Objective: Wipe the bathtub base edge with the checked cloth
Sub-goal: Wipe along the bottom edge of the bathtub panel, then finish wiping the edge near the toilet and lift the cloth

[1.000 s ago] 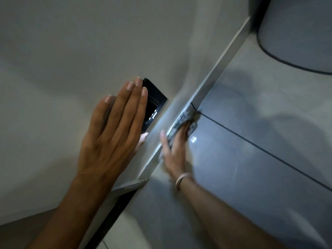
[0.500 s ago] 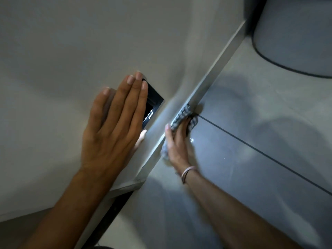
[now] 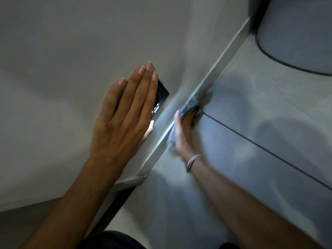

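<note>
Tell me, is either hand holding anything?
The right hand presses a bunched checked cloth against the bathtub base edge. The left hand lies flat, holding nothing.

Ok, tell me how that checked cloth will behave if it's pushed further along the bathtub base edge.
The checked cloth looks soft and floppy: it bunches under the right hand. It probably moulds to the base edge rather than staying flat. On the smooth floor tile it likely slides easily, though loose ends may trail.

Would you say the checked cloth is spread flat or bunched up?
Bunched up: the checked cloth is crumpled under the right hand against the base edge.
</note>
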